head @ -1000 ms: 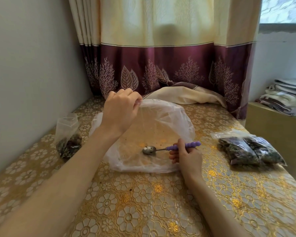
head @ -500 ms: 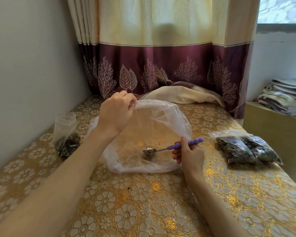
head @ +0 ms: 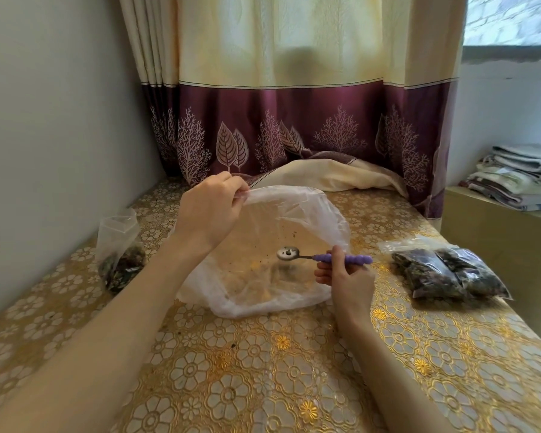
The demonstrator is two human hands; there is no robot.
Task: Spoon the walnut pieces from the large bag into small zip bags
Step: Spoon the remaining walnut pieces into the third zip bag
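Gold floral bench (head: 263, 385), head view: left hand (head: 208, 214) pinches the large bag (head: 294, 220) rim at centre frame. Right hand (head: 345, 279) grips the purple-handled spoon (head: 322, 257), long axis left-right, bowl inside holding crumbs. Open small zip bag (head: 119, 248) far left, nearer the left hand; filled bags (head: 447, 273) right.

Soft daylight, moderately bright, from the pale window (head: 509, 18) at upper right of the frame. Faint shadow under the purple-handled metal spoon (head: 324, 257). Mild glare on the gold floral plastic tablecloth (head: 263, 370). Wide-angle bending at edges; forearms slightly soft at the bottom.
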